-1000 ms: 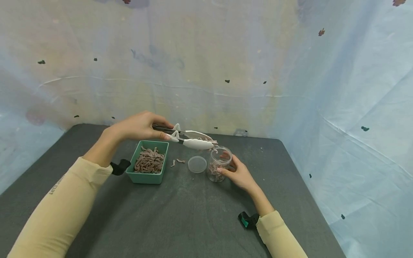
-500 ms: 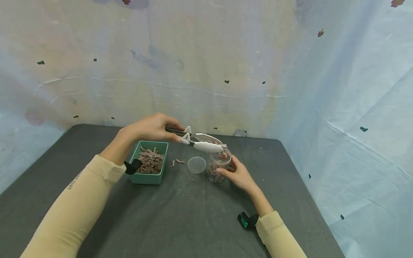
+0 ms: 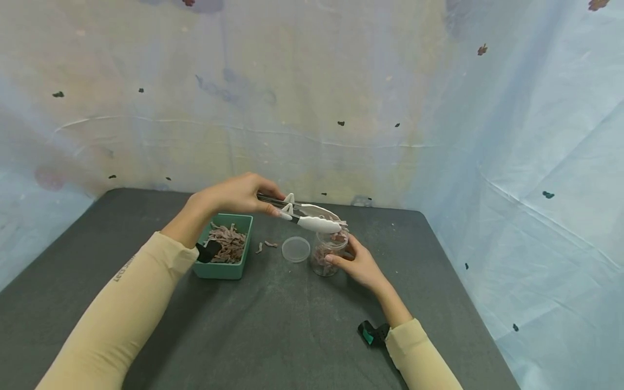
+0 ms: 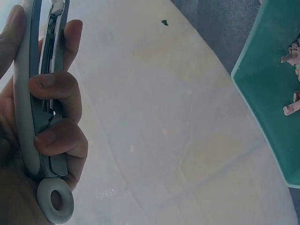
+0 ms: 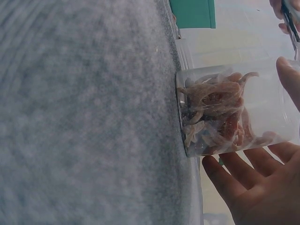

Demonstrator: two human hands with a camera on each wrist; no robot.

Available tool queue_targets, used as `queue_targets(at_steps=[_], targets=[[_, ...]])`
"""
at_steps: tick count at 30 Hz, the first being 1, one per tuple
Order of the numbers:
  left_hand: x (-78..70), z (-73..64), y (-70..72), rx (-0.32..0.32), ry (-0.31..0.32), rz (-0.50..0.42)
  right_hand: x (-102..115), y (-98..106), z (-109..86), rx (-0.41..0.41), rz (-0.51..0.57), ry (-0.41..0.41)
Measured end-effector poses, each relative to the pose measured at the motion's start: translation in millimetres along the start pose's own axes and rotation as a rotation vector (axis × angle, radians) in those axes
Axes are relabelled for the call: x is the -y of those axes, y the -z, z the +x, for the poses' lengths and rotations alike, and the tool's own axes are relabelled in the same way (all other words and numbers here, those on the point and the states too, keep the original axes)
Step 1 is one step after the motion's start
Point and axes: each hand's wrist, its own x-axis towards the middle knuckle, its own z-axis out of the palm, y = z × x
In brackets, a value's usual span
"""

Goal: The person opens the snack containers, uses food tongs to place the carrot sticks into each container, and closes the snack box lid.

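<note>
Head view: two hands [image 3: 239,194] [image 3: 359,266], one jar [image 3: 320,262], one pair of tongs [image 3: 319,224]

Green tub [image 3: 218,272], white-tipped tongs [image 3: 313,223], grey table [image 3: 273,330]

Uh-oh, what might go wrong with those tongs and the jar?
The strips poke past the tips of the tongs at the mouth of the jar, so some might drop outside; two loose pieces already lie on the table.

The tongs, held by the left hand, might also bump the jar and tip it if the right hand loosens.
</note>
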Motion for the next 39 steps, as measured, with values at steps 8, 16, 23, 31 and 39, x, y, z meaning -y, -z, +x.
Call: queue_targets(at_steps=[8, 16, 23, 31, 39], targets=[[-3.6, 8.7, -3.5, 0.017, 0.003, 0.036, 0, 1, 0.5, 0.0, 0.005, -0.001], [-2.3, 14.5, -10.9, 0.053, 0.011, 0.056, -1, 0, -0.1, 0.0, 0.009, 0.014], [-4.0, 13.9, -10.6, 0.053, 0.026, 0.067, -3, 1, 1.6, -0.002, 0.008, 0.022], [-5.5, 11.4, -10.9, 0.04, 0.009, 0.105, -2, 0, 1.7, -0.002, 0.014, 0.007], [-3.9, 9.4, -11.6, 0.028, 0.008, 0.097, -2, -1, 1.3, -0.002, 0.026, 0.005]])
